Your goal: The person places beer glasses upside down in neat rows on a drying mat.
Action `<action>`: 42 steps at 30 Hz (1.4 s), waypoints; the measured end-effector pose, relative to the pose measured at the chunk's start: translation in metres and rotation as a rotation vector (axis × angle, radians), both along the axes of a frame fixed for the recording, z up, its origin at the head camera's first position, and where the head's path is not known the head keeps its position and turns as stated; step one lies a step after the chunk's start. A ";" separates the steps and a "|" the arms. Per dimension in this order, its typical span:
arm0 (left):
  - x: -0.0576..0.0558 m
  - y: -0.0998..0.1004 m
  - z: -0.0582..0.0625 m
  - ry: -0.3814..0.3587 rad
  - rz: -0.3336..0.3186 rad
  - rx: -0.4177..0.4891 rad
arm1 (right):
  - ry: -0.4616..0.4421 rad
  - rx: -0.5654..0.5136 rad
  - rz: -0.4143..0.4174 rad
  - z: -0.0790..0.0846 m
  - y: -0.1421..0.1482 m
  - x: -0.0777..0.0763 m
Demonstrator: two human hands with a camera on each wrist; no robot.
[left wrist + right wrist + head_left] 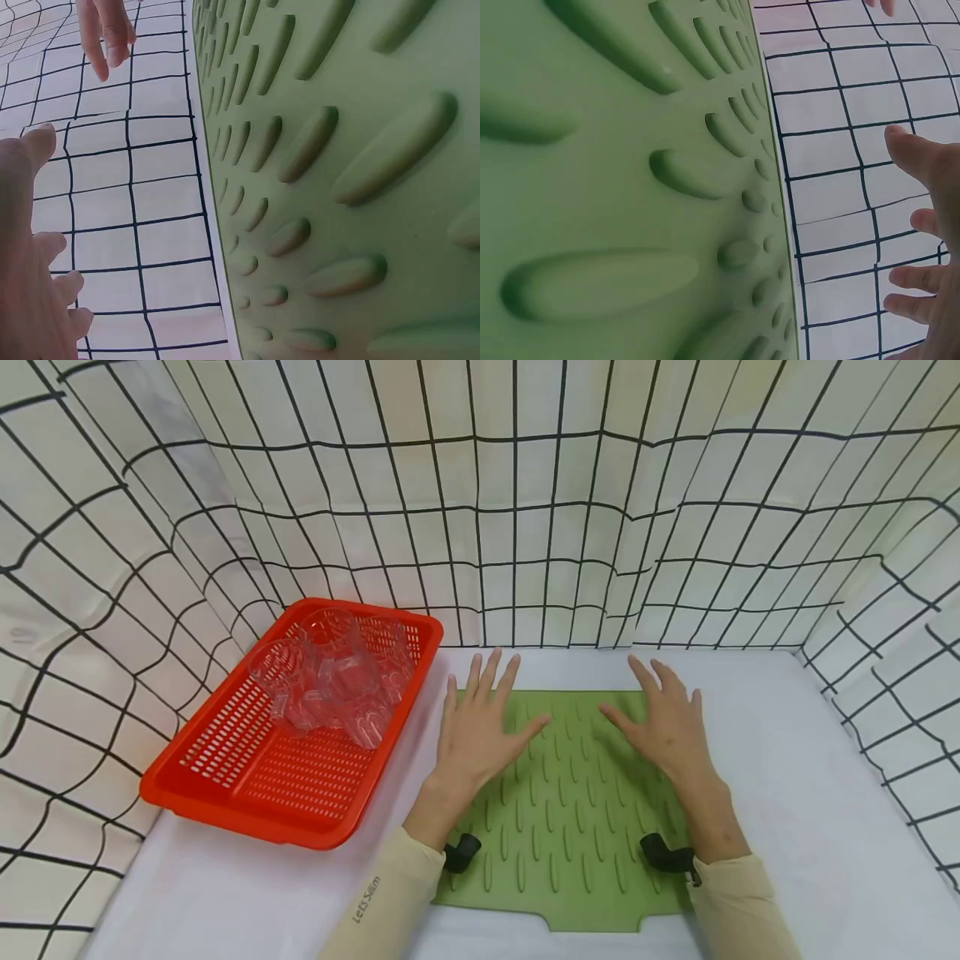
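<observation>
My left hand (480,731) hovers over the left part of a green ribbed mat (570,810), fingers spread and holding nothing. Over the mat's right part, my right hand (667,727) is likewise spread with nothing in it. Both palms face down and inward, thumbs pointing toward each other. The left wrist view shows the left hand (34,247) at the edge, with fingertips of the other hand above. In the right wrist view the right hand (930,225) stands apart from the ridged mat surface (615,202).
A red plastic basket (292,839) stands on the left of the white tabletop (795,760). Several clear plastic cups (348,677) lie heaped toward its back. Black wire grid panels (517,510) with white cloth behind rise at the back and both sides.
</observation>
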State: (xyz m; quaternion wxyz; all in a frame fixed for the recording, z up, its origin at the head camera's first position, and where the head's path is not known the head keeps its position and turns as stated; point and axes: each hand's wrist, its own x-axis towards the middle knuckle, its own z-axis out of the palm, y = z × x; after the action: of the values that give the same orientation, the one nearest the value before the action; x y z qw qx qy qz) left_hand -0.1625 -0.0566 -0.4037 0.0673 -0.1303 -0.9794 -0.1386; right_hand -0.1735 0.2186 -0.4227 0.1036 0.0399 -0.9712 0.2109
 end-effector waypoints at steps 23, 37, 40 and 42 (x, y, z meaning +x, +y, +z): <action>-0.001 -0.014 0.024 0.157 0.079 0.312 | -0.058 -0.146 0.012 -0.002 0.019 0.014; 0.002 -0.031 0.040 0.224 0.179 0.510 | -0.137 -0.170 0.016 -0.003 0.029 0.016; 0.003 -0.037 0.044 0.235 0.200 0.522 | -0.140 -0.179 0.024 -0.005 0.029 0.015; 0.004 -0.040 0.045 0.248 0.213 0.525 | -0.144 -0.181 0.025 -0.006 0.030 0.015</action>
State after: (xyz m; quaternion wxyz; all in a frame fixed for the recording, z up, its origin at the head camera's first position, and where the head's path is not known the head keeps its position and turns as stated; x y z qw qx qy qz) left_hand -0.1586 -0.0967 -0.3584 0.2318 -0.0210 -0.9026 -0.3621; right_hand -0.1586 0.2483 -0.4288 0.0341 0.0273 -0.9526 0.3012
